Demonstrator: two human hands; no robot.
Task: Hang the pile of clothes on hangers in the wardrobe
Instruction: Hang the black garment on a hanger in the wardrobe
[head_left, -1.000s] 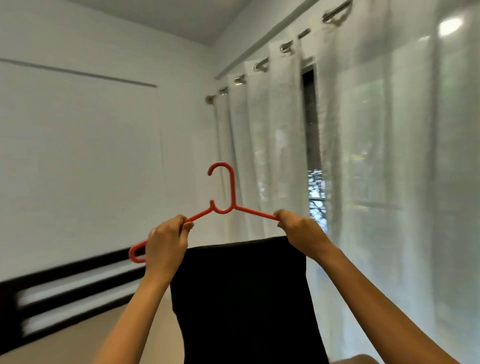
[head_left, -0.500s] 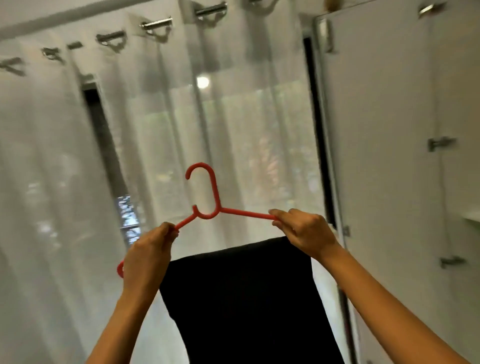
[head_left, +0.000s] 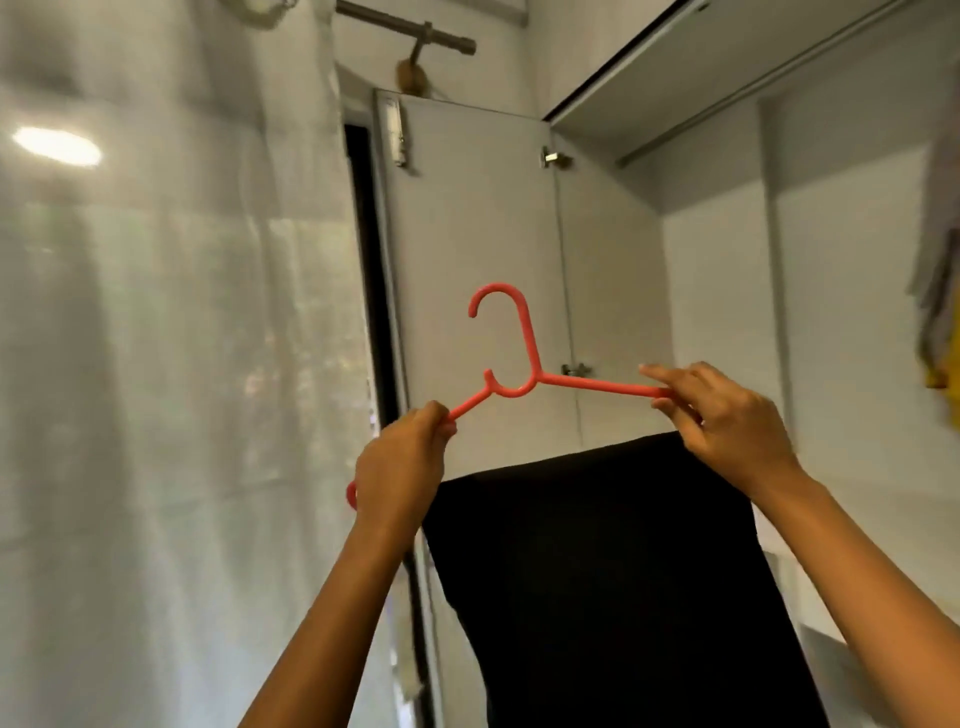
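hanger (head_left: 511, 358): coral red | garment (head_left: 613, 582): plain black | curtain (head_left: 171, 338): sheer white | wardrobe (head_left: 727, 270): white

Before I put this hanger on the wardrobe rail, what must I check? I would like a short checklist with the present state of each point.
1. Left hand grips the left arm of the red hanger: ok.
2. Right hand pinches its right arm: ok.
3. Black garment is draped over the hanger and hangs down: ok. Evenly balanced: cannot tell.
4. Wardrobe door stands open: ok.
5. Wardrobe rail is in view, its near stretch bare: ok.
6. Hook is on the rail: not ok, it is below the rail and apart from it.
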